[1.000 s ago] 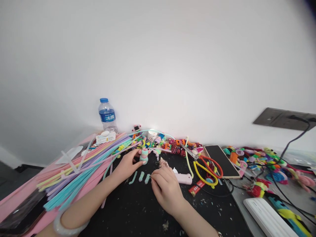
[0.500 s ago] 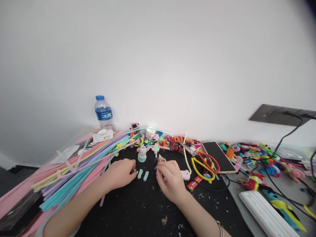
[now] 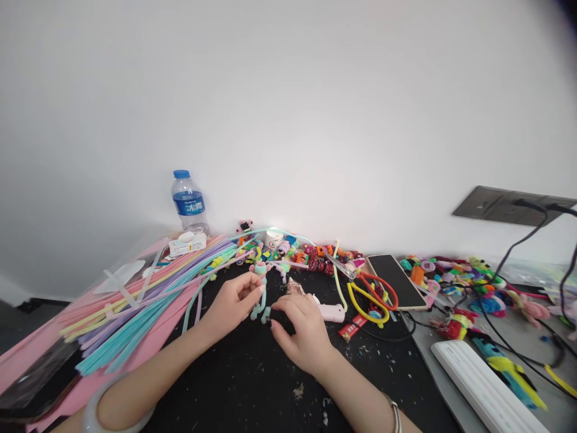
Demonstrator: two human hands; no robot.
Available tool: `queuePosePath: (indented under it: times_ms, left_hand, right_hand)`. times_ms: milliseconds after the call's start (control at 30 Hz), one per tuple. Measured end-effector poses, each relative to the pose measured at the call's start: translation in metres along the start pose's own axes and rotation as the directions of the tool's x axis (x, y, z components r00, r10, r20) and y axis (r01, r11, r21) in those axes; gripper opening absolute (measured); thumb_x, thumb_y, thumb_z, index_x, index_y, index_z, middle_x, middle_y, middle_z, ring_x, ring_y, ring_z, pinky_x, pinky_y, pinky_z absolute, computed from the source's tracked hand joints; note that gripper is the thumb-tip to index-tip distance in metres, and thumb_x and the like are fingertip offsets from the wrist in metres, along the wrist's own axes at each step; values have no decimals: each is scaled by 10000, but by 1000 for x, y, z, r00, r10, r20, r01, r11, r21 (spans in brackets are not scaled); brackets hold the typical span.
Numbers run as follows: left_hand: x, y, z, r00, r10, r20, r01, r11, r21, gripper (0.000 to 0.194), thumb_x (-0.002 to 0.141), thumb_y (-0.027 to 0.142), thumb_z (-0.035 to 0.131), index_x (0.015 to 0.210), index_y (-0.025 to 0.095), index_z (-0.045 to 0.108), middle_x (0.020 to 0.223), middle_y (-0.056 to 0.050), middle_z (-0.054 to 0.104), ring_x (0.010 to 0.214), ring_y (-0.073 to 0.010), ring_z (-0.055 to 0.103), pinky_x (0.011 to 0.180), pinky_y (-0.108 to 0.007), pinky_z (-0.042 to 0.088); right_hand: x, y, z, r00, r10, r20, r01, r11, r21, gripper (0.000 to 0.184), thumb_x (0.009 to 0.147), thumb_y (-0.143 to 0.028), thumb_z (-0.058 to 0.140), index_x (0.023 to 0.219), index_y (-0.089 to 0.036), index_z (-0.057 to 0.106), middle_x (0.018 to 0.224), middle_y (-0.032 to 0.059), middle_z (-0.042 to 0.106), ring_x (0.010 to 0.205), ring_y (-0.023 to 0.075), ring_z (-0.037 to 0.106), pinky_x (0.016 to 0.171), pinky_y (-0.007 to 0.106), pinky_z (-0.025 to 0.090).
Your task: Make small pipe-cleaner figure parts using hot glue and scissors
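Observation:
My left hand (image 3: 238,299) is closed in a pinch in front of a small mint-and-pink fuzzy figure (image 3: 260,269), hiding much of its body. A pale mint strand shows by the fingertips; whether it is gripped or part of the figure, I cannot tell. Just below, short mint chenille pieces (image 3: 265,314) lie on the black mat (image 3: 252,385). My right hand (image 3: 303,329) is at their right, thumb and forefinger apart, with the tips close to the nearer piece. Contact with it is unclear. A pale pink glue gun (image 3: 332,312) lies beyond the right hand.
Pastel chenille stems (image 3: 148,300) are heaped at left, below a water bottle (image 3: 188,203). Colourful fuzzy figures (image 3: 318,258) line the wall. Red-and-yellow-handled scissors (image 3: 372,297), a phone (image 3: 396,281), cables and a white power strip (image 3: 482,385) occupy the right.
My left hand has lifted and moved right, up to the small figure, its fingers now pinched. My right hand has shifted slightly left, its thumb and forefinger spreading toward the short mint pieces.

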State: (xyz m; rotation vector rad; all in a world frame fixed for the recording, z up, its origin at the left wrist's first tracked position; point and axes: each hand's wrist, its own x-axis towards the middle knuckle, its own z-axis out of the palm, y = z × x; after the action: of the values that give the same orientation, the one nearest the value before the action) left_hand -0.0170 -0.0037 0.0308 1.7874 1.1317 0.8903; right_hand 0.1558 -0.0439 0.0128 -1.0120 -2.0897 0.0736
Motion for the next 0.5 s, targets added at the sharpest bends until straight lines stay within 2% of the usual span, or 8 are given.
queuePosePath:
  times_ms: [67, 167, 300, 500]
  left_hand:
    - [-4, -1, 10, 999, -7, 52, 17, 980, -200, 195, 856, 352, 443, 762, 182, 460, 536, 83, 355, 425, -69, 326, 412, -176, 275]
    - [-7, -4, 20, 996, -7, 84, 34, 945, -324, 203, 861, 351, 466, 758, 176, 457, 558, 87, 351, 418, -49, 296, 395, -162, 246]
    - [-8, -7, 21, 998, 5, 57, 13, 949, -316, 197, 874, 337, 462, 771, 169, 468, 543, 88, 355, 415, -45, 302, 399, -162, 245]
    - [-7, -8, 17, 998, 23, 59, -4, 953, -304, 212, 892, 348, 432, 805, 163, 486, 594, 65, 447, 407, -43, 345, 426, -178, 295]
  right_hand:
    - [0, -3, 2, 999, 21, 29, -21, 1000, 7, 129, 803, -229, 551, 912, -165, 573, 865, 51, 656, 812, 201, 579, 775, 342, 382]
    - [-1, -4, 6, 997, 58, 42, -58, 998, 1, 90, 825, -184, 502, 866, -164, 580, 821, 49, 651, 769, 190, 574, 728, 319, 400]
    - [-4, -2, 9, 996, 88, 22, -88, 996, -22, 111, 809, -117, 472, 830, -153, 575, 756, 53, 631, 710, 186, 563, 657, 297, 407]
    - [-4, 7, 8, 996, 85, 32, -83, 995, -55, 176, 864, -120, 439, 933, -144, 600, 782, 76, 654, 711, 202, 583, 653, 307, 419]
